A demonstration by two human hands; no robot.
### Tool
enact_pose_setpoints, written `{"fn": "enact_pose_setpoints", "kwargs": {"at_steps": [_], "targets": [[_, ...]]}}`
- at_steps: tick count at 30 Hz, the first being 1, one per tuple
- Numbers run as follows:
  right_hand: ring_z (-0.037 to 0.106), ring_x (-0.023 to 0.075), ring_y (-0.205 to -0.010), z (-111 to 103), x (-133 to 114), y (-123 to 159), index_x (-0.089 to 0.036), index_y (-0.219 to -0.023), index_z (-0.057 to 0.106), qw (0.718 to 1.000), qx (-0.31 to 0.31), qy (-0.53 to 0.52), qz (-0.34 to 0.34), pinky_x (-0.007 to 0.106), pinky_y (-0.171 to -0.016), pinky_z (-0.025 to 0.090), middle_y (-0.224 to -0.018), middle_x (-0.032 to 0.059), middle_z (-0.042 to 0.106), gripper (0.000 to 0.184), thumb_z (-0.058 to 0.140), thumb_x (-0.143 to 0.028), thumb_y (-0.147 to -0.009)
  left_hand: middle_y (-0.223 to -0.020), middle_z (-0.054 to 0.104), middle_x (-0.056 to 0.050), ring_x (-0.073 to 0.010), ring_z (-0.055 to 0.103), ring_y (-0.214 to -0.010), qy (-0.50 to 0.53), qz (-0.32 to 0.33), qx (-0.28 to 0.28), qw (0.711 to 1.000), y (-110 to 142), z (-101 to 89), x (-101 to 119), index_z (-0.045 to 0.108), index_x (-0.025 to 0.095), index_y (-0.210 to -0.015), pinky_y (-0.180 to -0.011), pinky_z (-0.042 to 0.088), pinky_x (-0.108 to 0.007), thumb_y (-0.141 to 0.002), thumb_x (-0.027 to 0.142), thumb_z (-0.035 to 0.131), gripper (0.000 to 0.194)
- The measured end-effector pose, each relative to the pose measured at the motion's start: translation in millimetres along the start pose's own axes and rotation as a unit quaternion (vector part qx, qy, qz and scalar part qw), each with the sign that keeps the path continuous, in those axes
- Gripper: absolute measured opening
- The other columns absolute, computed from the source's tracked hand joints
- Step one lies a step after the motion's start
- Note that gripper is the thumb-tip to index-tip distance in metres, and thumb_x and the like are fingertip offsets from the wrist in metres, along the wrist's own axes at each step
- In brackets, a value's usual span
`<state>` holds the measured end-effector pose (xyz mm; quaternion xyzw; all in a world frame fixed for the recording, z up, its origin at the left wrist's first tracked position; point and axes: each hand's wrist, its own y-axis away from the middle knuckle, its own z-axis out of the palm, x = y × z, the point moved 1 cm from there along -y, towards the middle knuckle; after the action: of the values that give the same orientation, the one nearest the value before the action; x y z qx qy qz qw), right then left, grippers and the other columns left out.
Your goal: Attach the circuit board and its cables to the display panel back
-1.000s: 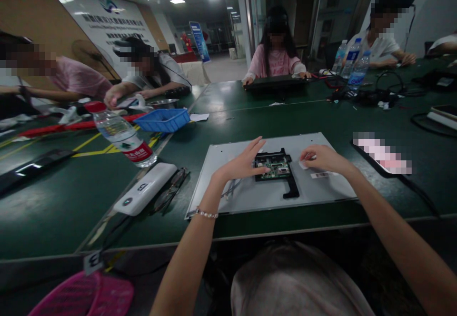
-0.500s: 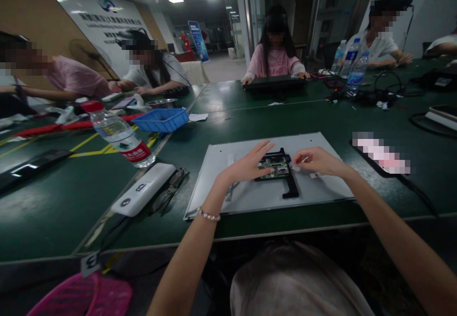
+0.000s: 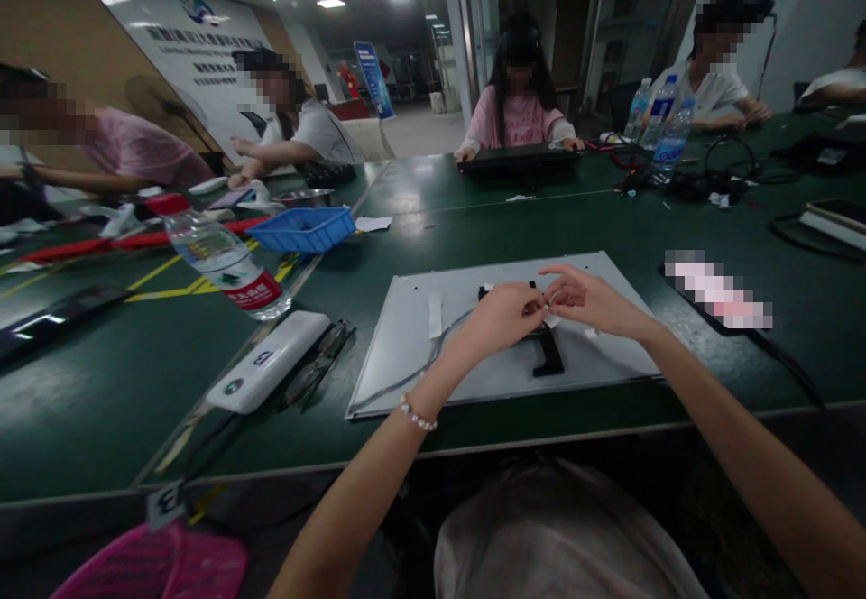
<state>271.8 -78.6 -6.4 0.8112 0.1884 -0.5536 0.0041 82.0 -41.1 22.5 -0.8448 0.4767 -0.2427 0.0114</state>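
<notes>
A pale grey flat panel lies on the green table, with a black bracket on its middle. My left hand is closed over the bracket and hides most of it, along with the circuit board there. My right hand is closed in a pinch on a small piece of white tape. The fingertips of both hands meet at this piece, just above the bracket's right side. To the left, a white strip and a thin grey cable lie on the panel.
Left of the panel are glasses, a white power bank, a tilted water bottle and a blue tray. A phone with a cable lies to the right. Several people sit around the table. A pink basket stands below.
My right hand has moved left with the white tape. My left hand has gone from spread fingers over the circuit board to a pinch beside the right fingertips.
</notes>
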Motion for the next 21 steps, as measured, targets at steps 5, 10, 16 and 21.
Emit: {"fn": "enact_pose_setpoints", "kwargs": {"at_steps": [5, 10, 16, 21], "targets": [[0.066, 0.0179, -0.087, -4, -1, 2, -0.024, -0.125, 0.049, 0.999, 0.043, 0.018, -0.016, 0.036, -0.082, 0.053, -0.108, 0.0070, 0.063, 0.049, 0.064, -0.032, -0.079, -0.071, 0.066, -0.003, -0.0146, 0.057, -0.063, 0.041, -0.044, 0.034, 0.998, -8, 1.9, 4, 0.068, 0.016, -0.078, -0.061, 0.040, -0.024, -0.081, 0.018, 0.052, 0.017], [0.061, 0.0235, -0.101, 1, -11, 9, -0.023, -0.108, 0.060, 0.968, 0.110, 0.208, -0.086, 0.041, -0.091, 0.049, -0.111, 0.0080, 0.063, 0.029, 0.063, -0.031, -0.080, -0.069, 0.067, -0.002, -0.0148, 0.060, -0.065, 0.158, -0.118, 0.104, 0.975, -8, 11.9, -1, 0.068, 0.016, -0.074, -0.060, 0.043, -0.023, -0.077, 0.019, 0.054, 0.015], [0.062, 0.0242, -0.099, 11, -13, 23, -0.022, -0.099, 0.064, 0.931, 0.108, 0.338, -0.084, 0.039, -0.089, 0.048, -0.107, 0.0086, 0.066, 0.017, 0.051, -0.026, -0.088, -0.067, 0.068, -0.004, -0.0115, 0.057, -0.053, 0.314, -0.160, 0.067, 0.934, -5, 24.4, -10, 0.066, 0.014, -0.074, -0.053, 0.045, -0.022, -0.076, 0.020, 0.057, 0.011], [0.064, 0.0228, -0.096, 14, -6, 26, -0.021, -0.098, 0.066, 0.923, 0.107, 0.355, -0.099, 0.036, -0.085, 0.050, -0.104, 0.0082, 0.069, 0.018, 0.050, -0.025, -0.091, -0.067, 0.068, -0.004, -0.0124, 0.061, -0.058, 0.305, -0.159, 0.027, 0.938, -3, 27.2, -9, 0.065, 0.013, -0.076, -0.056, 0.047, -0.022, -0.079, 0.019, 0.056, 0.011]]}}
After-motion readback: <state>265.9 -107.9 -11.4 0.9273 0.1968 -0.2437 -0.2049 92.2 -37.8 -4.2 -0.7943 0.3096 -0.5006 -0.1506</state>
